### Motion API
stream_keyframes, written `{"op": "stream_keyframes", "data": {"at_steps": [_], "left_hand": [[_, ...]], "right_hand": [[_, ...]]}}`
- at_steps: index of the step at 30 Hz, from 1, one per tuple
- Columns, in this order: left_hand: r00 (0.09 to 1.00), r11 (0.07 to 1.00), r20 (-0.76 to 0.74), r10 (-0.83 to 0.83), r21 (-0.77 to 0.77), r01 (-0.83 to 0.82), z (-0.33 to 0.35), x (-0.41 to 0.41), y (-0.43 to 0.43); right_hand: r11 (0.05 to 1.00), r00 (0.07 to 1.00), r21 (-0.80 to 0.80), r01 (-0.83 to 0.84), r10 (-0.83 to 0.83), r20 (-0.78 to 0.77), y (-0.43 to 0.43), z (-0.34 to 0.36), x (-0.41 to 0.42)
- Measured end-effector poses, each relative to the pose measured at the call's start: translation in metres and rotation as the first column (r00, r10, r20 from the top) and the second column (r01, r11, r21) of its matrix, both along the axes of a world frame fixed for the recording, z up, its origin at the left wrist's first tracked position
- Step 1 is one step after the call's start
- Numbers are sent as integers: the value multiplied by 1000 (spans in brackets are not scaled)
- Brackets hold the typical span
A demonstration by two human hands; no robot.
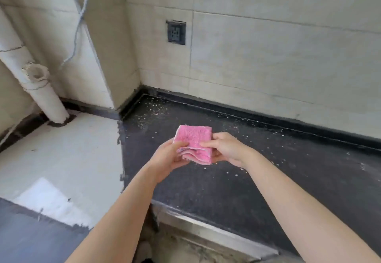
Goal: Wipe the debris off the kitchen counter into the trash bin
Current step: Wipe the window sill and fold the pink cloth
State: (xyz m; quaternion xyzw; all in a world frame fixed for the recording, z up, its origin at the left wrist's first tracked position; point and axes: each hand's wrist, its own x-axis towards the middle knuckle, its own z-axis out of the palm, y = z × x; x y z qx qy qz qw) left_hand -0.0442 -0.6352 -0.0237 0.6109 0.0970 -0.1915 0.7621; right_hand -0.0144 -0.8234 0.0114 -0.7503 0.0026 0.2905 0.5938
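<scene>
Since the dark stone surface (299, 190) filling the middle and right of the frame carries pale debris (148, 110) from its far corner at the centre down to the patch just below our hands, we judge the wiping as barely begun, if begun at all. No swept lane shows among the specks. They lie thickest at the corner against the tiled wall (268, 46) and thin out along the back edge toward the right.

We hold the pink cloth (193, 139) above the surface at the centre of the frame, folded into a small square of several layers and not yet pressed down. Our left hand (167, 157) pinches its lower left edge, thumb on top and fingers curled beneath. Our right hand (226, 149) pinches the right edge the same way, so neither is free. We read this as readying the cloth.

Nearly everything is left: gathering the specks, drawing them to an edge, and dropping them into the trash bin. We cannot find the bin anywhere in view, so where the debris must go is not settled from here.

Counting from large to small:
- one surface
- one tiled wall turning a corner
- one white drain pipe (31, 73) at the upper left, with one side stub
- one thin cable (79, 21) hanging beside it
- two hands
- one cloth
- one dark wall socket (176, 32) at upper centre

The specks of debris are too many and too small to count.
</scene>
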Motion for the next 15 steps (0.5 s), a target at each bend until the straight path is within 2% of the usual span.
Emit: {"op": "stream_keyframes", "data": {"at_steps": [4, 7, 10, 15], "left_hand": [[970, 970, -18, -241, -13, 241, -1, -20, -116], [920, 918, -15, -393, -62, 391, -2, -30, -192], [872, 868, -38, -488, -121, 481, -6, -34, -257], [783, 770, -52, -620, -232, 595, -18, -42, -348]], "right_hand": [[984, 985, -45, 171, -171, 11, -120, -1, -57], [951, 952, 56, 304, -301, -48, -197, -5, -96], [884, 909, 214, 416, -401, -108, -260, -12, -129], [728, 781, 288, 622, -605, -157, -342, -33, -164]]}}
